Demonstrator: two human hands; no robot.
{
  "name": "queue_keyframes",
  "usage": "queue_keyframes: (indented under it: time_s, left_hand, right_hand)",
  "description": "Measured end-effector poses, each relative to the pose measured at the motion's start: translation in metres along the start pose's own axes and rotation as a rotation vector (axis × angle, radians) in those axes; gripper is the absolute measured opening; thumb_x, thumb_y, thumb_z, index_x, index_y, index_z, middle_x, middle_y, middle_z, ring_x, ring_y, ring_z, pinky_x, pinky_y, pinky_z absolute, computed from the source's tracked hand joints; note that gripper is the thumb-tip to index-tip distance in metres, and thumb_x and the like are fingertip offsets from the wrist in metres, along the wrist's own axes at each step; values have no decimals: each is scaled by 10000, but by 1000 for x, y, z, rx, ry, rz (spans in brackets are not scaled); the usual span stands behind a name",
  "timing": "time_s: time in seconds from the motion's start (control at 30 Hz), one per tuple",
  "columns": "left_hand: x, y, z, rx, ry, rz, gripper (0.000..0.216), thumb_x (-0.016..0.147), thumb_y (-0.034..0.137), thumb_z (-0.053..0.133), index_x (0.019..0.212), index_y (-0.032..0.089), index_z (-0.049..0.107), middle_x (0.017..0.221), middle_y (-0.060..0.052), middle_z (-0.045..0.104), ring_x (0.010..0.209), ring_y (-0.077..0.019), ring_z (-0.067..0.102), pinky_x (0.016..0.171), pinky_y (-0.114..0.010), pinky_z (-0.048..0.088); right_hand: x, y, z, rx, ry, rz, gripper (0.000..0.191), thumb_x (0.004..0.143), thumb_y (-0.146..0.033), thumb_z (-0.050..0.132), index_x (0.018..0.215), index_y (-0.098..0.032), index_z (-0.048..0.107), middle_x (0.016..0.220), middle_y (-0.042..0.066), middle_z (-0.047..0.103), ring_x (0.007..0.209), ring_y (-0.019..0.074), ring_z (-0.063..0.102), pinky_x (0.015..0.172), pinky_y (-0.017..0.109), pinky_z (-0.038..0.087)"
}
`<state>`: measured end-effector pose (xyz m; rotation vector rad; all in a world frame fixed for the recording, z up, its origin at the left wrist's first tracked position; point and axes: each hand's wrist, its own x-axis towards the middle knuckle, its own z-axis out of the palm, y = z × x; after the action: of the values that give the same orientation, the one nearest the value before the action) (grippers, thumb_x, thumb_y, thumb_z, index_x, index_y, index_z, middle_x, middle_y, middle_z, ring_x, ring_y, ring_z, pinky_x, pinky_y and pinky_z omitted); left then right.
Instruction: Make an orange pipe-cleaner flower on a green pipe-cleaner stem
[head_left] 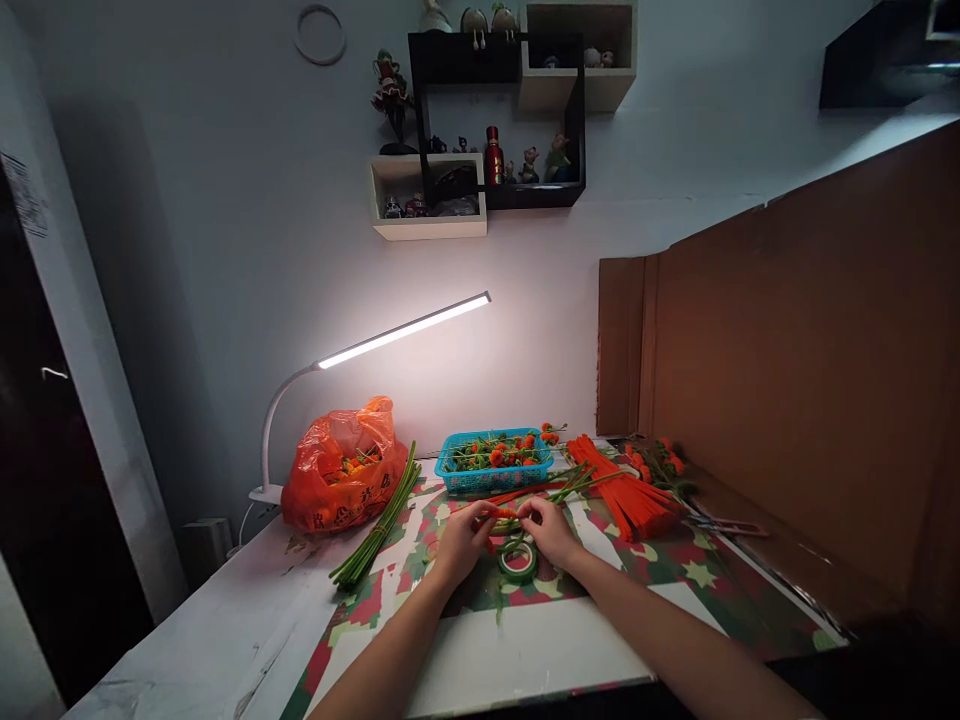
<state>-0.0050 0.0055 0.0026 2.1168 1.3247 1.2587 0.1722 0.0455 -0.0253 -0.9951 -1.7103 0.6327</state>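
Observation:
My left hand (459,548) and my right hand (553,537) meet over the middle of the table, fingertips pinched. Between them stretches a short orange fuzzy stem (507,513), which looks like a chenille stem; both hands grip it, one at each end. Just below the fingers lies a roll of green tape (517,577), partly surrounded by thin green pieces. Behind the hands, loose orange and green stems lie on the patterned cover. A fanned bundle of orange chenille stems (634,503) rests to the right of my right hand.
Left of my hands lies a tied bundle of green stems (379,530), beside a red plastic bag (341,505). A blue basket (457,481) with orange flowers stands behind. Scissors-like handles (739,527) lie right, near a tall cardboard wall (795,400). A lamp (405,330) hangs overhead.

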Motion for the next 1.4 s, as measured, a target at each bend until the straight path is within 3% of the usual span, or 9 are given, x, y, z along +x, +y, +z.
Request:
queue_keyframes:
  time_s: [0.2,0.47,0.57,0.7,0.87,1.03,1.17,1.4]
  left_hand:
    - [1,-1,-3,-18,-55,-26,184,821,296,509,901,232,662,845,-10,705,544,-131,620,535,-230,478]
    - [2,-6,-2,33,38,-7,208,826,318,517,941,206,649,708,-10,686,528,-140,594,510,-232,455]
    - [2,-6,-1,7,48,-11,231,831,352,514,950,197,638,766,-27,697,565,-146,610,518,-237,466]
    - [4,-7,1,-170,40,-81,320,831,443,499,969,182,625,773,-27,696,552,-138,611,489,-232,471]
    - [11,-10,0,-570,45,-353,441,871,512,401,1068,162,582,874,-67,691,659,-146,657,476,-207,486]
    - [12,-5,-4,-915,63,-477,401,792,472,576,1033,153,607,944,-109,681,717,-181,671,532,-251,528]
    - [9,-2,-5,-906,66,-433,370,659,375,743,946,158,658,804,-81,700,703,-182,665,567,-237,519]
    - [9,-3,-3,-877,134,-468,405,568,402,802,859,148,682,728,-59,694,664,-174,659,591,-249,516]
  right_hand:
    - [-1,-6,-4,-68,-58,-73,147,661,-69,506,688,-172,607,707,8,628,652,150,555,599,237,413]
    - [-5,-14,-3,-65,30,-43,85,687,-174,589,769,-166,614,697,10,634,643,154,579,580,237,417]
    - [-5,-12,-1,-91,38,-23,94,669,-204,618,755,-168,609,664,5,627,598,149,565,554,238,412]
    - [-3,-8,3,-29,29,23,30,662,-198,597,670,-168,596,631,14,632,581,153,571,551,250,426]
    - [0,-9,2,216,81,176,63,608,-205,610,652,-165,590,607,20,634,573,165,588,537,260,455]
    - [1,-9,0,306,132,202,130,575,-259,642,648,-163,594,615,22,625,578,167,580,535,266,448]
    - [1,-7,1,306,139,180,122,580,-260,641,641,-167,592,609,20,616,573,163,567,538,269,442]
    - [-3,-16,-2,226,78,107,118,641,-269,634,694,-172,593,627,12,599,569,152,535,539,265,427]
